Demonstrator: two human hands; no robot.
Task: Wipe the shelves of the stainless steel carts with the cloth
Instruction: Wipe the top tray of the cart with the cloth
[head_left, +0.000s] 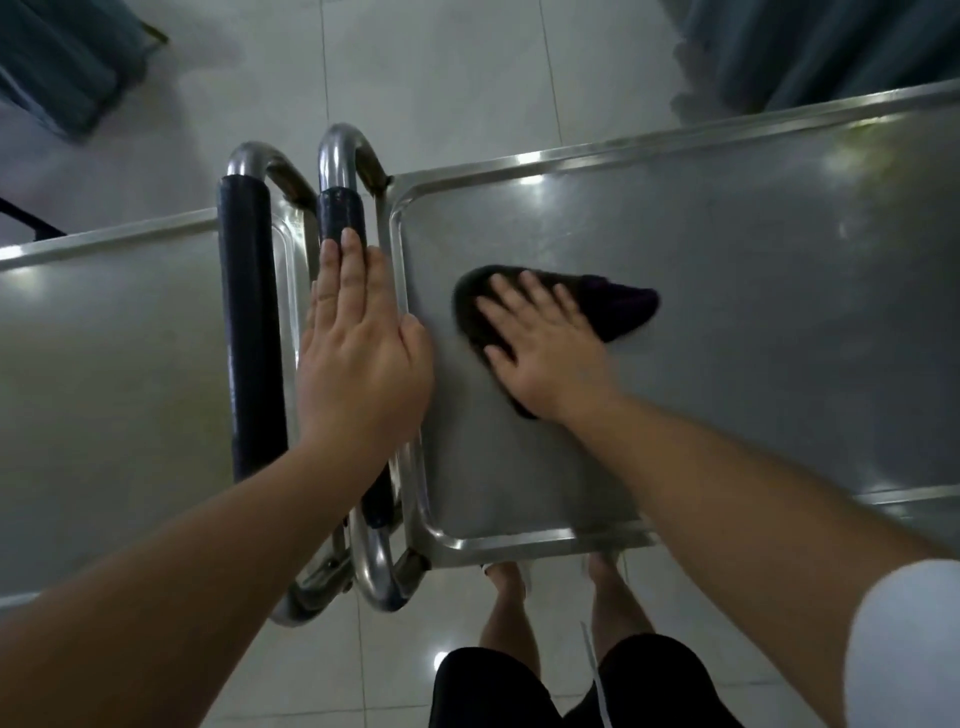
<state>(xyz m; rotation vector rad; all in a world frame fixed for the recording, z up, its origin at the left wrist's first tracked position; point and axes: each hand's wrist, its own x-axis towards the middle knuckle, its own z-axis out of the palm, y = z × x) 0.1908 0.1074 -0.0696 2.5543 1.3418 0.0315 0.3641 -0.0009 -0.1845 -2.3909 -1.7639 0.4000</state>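
Observation:
Two stainless steel carts stand end to end, handles together. The right cart's top shelf (727, 291) fills the right half of the view. A dark cloth (618, 306) lies on that shelf near its left end. My right hand (545, 348) presses flat on the cloth with fingers spread. My left hand (358, 358) rests flat, fingers straight, on the right cart's black-padded handle (343, 215) and the shelf's left rim. The left cart's top shelf (114, 364) lies to the left, behind its own padded handle (252, 322).
White tiled floor (436, 67) surrounds the carts. Blue-grey curtains hang at the upper left (62, 62) and upper right (810, 47). My legs and feet (556, 603) stand just below the right cart's near edge (535, 540).

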